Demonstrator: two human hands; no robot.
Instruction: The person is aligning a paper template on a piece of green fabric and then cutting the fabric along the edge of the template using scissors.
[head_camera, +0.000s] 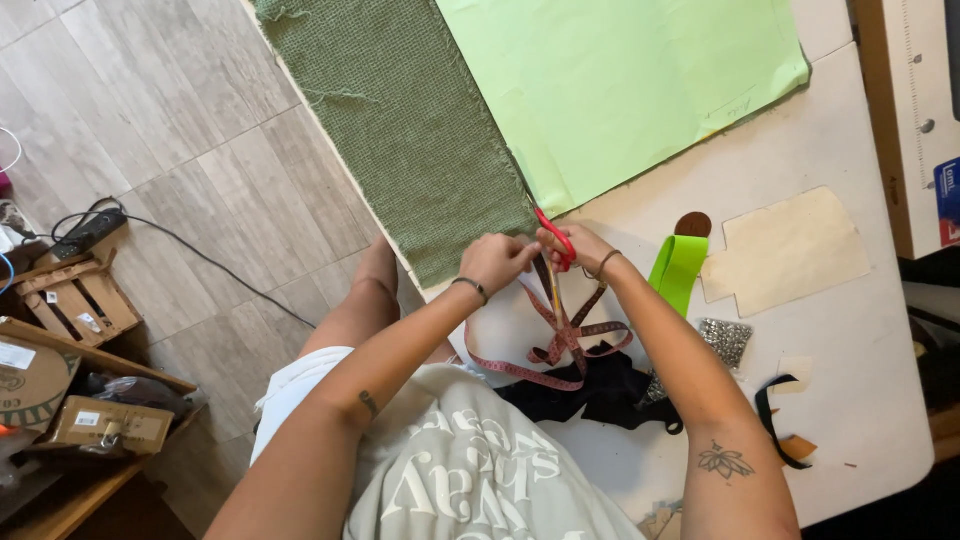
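Observation:
My right hand (580, 245) grips red-handled scissors (556, 238) at the lower edge of a dark green woven fabric (410, 120), where it meets a light green sheet (620, 80) lying on top. My left hand (497, 260) holds the fabric's lower corner just left of the scissors. A pink measuring tape (560, 340) hangs in loops below both hands over the white table (850, 380).
On the table lie a neon green strap (677, 268), a cream cut-out piece (785, 250), a studded silver patch (725, 340), black cloth (600, 390) and a black strap (770, 425). Wooden crates and boxes (75, 300) stand on the floor at left, with a cable (210, 262).

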